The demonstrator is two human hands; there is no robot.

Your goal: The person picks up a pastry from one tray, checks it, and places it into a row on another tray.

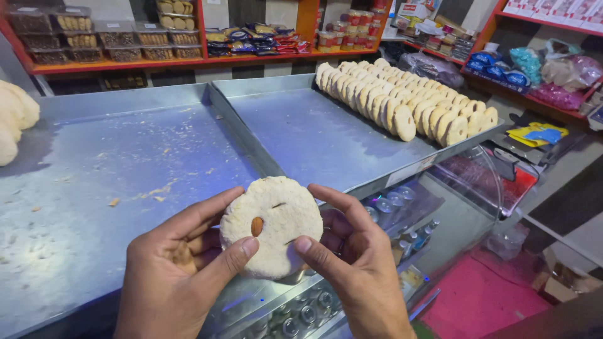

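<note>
I hold a round, pale, crumbly cookie [279, 216] with an almond pressed into its face, upright between both hands above the tray's front edge. My left hand [179, 267] grips its left side, thumb on the lower front near the almond. My right hand [355, 260] grips its right side, thumb on the lower front and fingers behind. Beyond it lies a metal tray [301, 135] with two rows of similar cookies [402, 100] leaning along its far right side.
A second metal tray [119, 176] with crumbs lies to the left, pale dough pieces [14, 119] at its far left edge. Red shelves [125, 63] with boxed biscuits and packets line the back and right. A glass display counter [408, 207] sits below.
</note>
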